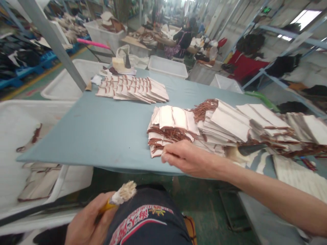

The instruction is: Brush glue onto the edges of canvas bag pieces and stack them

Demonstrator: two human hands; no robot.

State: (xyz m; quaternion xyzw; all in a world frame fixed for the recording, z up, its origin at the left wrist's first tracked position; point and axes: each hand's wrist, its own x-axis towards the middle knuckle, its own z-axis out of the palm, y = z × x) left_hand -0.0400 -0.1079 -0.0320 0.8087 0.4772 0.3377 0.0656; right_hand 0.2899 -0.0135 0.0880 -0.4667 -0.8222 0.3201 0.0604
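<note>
At the bottom left, my left hand is closed around the yellow handle of a brush with pale, whitish bristles pointing up and right. My right hand reaches in from the right over the front edge of the table, its fingers curled together. What those fingers hold, if anything, is hidden. Just behind them is a stack of cream fabric pieces with brown edges and stringy brown fringe. Further right lies another stack of cream pieces, partly overlapping the first.
Overlapping cream pieces lie in rows at the back of the blue-grey table. A white bin with fabric pieces stands at the left. A metal post rises at the table's back left corner. A person sits further back.
</note>
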